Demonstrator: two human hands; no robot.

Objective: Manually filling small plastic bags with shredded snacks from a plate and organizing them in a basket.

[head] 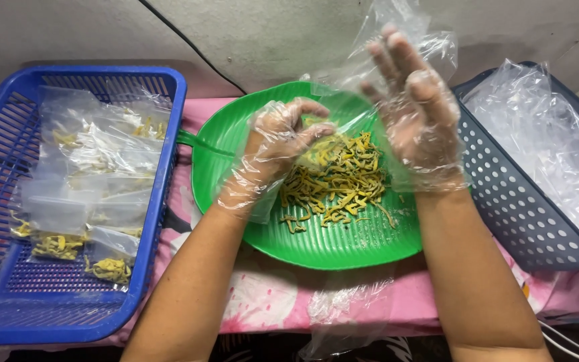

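Thin crinkled plastic gloves cover both hands. The left hand (277,144) pinches its fingers (316,131) shut on yellow dried strips (333,181), heaped just below on a ribbed green leaf-shaped tray (343,248). The right hand (420,110) is spread open, fingers (393,57) touching a clear bag (397,27). Outward sit a blue mesh basket (8,295) and a grey perforated basket (524,214).

Rough, pale grey wall (269,33) behind the table's far edge, crossed by a thin black cable (189,47); table draped in pink floral cloth (263,295); lighting even.
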